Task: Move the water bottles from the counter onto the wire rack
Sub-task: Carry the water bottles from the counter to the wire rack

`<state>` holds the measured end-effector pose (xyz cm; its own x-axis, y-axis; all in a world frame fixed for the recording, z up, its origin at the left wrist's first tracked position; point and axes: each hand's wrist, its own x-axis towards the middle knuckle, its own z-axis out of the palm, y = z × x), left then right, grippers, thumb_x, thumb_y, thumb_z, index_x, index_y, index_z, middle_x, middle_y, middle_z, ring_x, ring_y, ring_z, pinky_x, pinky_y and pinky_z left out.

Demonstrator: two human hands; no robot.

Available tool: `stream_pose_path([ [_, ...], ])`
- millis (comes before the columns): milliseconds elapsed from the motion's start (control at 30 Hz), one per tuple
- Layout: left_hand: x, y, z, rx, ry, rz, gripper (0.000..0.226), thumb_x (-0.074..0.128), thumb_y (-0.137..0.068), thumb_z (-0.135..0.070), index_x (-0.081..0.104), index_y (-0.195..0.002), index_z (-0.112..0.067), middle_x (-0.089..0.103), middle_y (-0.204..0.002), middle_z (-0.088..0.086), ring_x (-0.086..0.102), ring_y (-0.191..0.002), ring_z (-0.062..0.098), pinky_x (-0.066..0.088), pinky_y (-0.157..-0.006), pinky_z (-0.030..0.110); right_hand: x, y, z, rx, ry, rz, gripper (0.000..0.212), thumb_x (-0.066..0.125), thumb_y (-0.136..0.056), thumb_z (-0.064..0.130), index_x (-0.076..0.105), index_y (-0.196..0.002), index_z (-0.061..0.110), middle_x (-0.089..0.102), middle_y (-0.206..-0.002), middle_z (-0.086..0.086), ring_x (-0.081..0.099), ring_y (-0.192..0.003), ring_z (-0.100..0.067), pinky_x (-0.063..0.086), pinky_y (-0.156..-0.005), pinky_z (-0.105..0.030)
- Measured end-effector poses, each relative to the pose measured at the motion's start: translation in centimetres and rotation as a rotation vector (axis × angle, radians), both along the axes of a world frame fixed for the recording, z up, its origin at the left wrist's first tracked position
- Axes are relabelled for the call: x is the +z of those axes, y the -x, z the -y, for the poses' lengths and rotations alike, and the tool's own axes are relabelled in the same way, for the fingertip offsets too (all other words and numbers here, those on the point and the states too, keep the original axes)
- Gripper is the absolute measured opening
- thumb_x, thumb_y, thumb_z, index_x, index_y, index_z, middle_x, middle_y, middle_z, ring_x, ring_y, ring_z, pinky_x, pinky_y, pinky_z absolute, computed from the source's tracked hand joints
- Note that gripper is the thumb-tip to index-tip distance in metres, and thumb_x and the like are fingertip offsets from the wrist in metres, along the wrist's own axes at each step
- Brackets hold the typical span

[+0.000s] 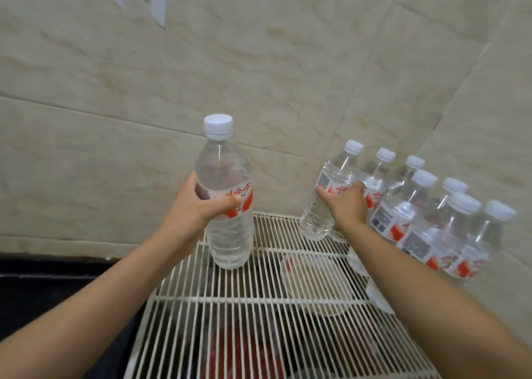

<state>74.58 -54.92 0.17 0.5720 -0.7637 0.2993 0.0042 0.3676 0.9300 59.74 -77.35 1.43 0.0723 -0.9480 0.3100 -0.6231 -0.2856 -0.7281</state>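
Water bottle (226, 234) being held upright by the left hand (195, 206), tilted bottle (315, 220) by the right hand (347, 203).
Both hands are clamping round the labels. The upright one's base is hanging low at the wire rack's (259, 306) rear left edge, and the tilted one is leaning over the back right, just beside the packed bottles (426, 229) crowding the wall (259, 62) corner. Bare wires are lying open between and before the hands, with the dark table (43, 286) bordering the left edge.

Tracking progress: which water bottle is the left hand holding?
The lone bottle over the wire rack, gripped by the left hand; the other bottles cluster right.
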Motion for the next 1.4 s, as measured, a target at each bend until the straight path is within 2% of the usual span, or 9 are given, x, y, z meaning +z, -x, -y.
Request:
stream_pose_path([
  [200, 0.8, 1.8, 5.3, -0.009, -0.096, 0.006, 0.051, 0.078, -0.061, -0.01, 0.053, -0.104, -0.019, 0.065, -0.099, 0.002, 0.063, -0.095, 0.021, 0.05, -0.088, 0.04, 0.8, 1.6, -0.8, 0.11, -0.064, -0.219, 0.037, 0.067, -0.076, 0.045, 0.051, -0.083, 0.012, 0.049, -0.063, 0.001, 0.045, -0.053, -0.015, 0.036, -0.049, -0.026],
  [300, 0.9, 2.8, 8.4, -0.048, -0.141, 0.066, 0.05, 0.079, -0.061, -0.01, 0.054, -0.104, -0.017, 0.065, -0.094, -0.001, 0.062, -0.091, 0.018, 0.05, -0.087, 0.04, 0.2, 3.8, -3.9, 0.198, -0.129, -0.11, 0.029, 0.062, -0.083, 0.035, 0.057, -0.093, 0.009, 0.057, -0.077, -0.001, 0.054, -0.069, -0.016, 0.044, -0.061, -0.027],
  [433, 0.7, 3.5, 11.8, -0.081, -0.186, 0.13, 0.049, 0.075, -0.065, -0.006, 0.053, -0.108, -0.014, 0.065, -0.094, -0.001, 0.062, -0.091, 0.019, 0.05, -0.078, 0.032, -1.8, 7.0, -8.2, 0.243, -0.207, 0.046, 0.055, 0.058, -0.085, 0.039, 0.039, -0.13, 0.013, 0.064, -0.111, -0.009, 0.063, -0.094, -0.022, 0.052, -0.084, -0.037],
  [567, 0.7, 3.1, 14.5, -0.133, -0.225, 0.2, 0.06, 0.075, -0.065, -0.007, 0.05, -0.12, -0.009, 0.064, -0.111, 0.009, 0.06, -0.103, 0.024, 0.049, -0.087, 0.036, -2.9, 10.0, -10.4, 0.314, -0.297, 0.149, 0.053, 0.053, -0.089, 0.034, 0.032, -0.135, 0.02, 0.063, -0.083, 0.001, 0.066, -0.086, -0.019, 0.054, -0.081, -0.036],
  [667, 0.7, 3.1, 15.9, -0.163, -0.237, 0.199, 0.064, 0.073, -0.066, -0.006, 0.046, -0.124, -0.009, 0.062, -0.113, 0.009, 0.059, -0.105, 0.025, 0.049, -0.083, 0.033, -3.3, 11.6, -10.7, 0.315, -0.348, 0.212, 0.049, 0.053, -0.09, 0.03, 0.035, -0.133, 0.018, 0.062, -0.09, -0.004, 0.065, -0.082, -0.012, 0.053, -0.08, -0.033],
  [800, 0.8, 3.2, 16.5, -0.192, -0.259, 0.224, 0.065, 0.072, -0.067, -0.005, 0.044, -0.125, -0.011, 0.061, -0.113, 0.008, 0.058, -0.106, 0.025, 0.048, -0.081, 0.031, -4.3, 12.4, -11.4, 0.312, -0.384, 0.23, 0.041, 0.051, -0.09, 0.031, 0.039, -0.126, 0.018, 0.06, -0.089, -0.006, 0.065, -0.09, -0.033, 0.052, -0.084, -0.045],
  [1033, 1.4, 3.7, 14.1, -0.201, -0.401, 0.341, 0.074, 0.069, -0.076, -0.011, 0.029, -0.138, -0.013, 0.051, -0.127, 0.012, 0.056, -0.1, 0.017, 0.045, -0.082, 0.026, -4.3, 12.3, -12.1, 0.411, -0.376, 0.229, 0.025, 0.049, -0.092, 0.031, 0.038, -0.114, 0.026, 0.058, -0.088, 0.0, 0.064, -0.09, -0.031, 0.051, -0.086, -0.046],
  [1133, 0.7, 3.7, 11.3, -0.039, -0.549, 0.459, 0.078, 0.065, -0.081, -0.031, 0.02, -0.143, -0.017, 0.042, -0.139, 0.018, 0.048, -0.12, 0.03, 0.039, -0.095, 0.037, -4.1, 11.9, -12.5, 0.476, -0.335, 0.181, 0.025, 0.049, -0.091, 0.032, 0.04, -0.114, 0.026, 0.058, -0.087, 0.006, 0.065, -0.089, -0.027, 0.054, -0.077, -0.035],
  [1400, -0.8, 5.1, -3.7, 0.25, -0.682, 0.6, 0.046, 0.056, -0.088, -0.025, 0.044, -0.129, -0.007, 0.049, -0.132, 0.018, 0.05, -0.112, 0.025, 0.04, -0.088, 0.03, -3.8, 8.7, -16.5, 0.799, -0.215, -0.113, 0.039, 0.048, -0.09, 0.039, 0.045, -0.124, 0.019, 0.058, -0.118, -0.002, 0.056, -0.099, -0.015, 0.048, -0.088, -0.034],
])
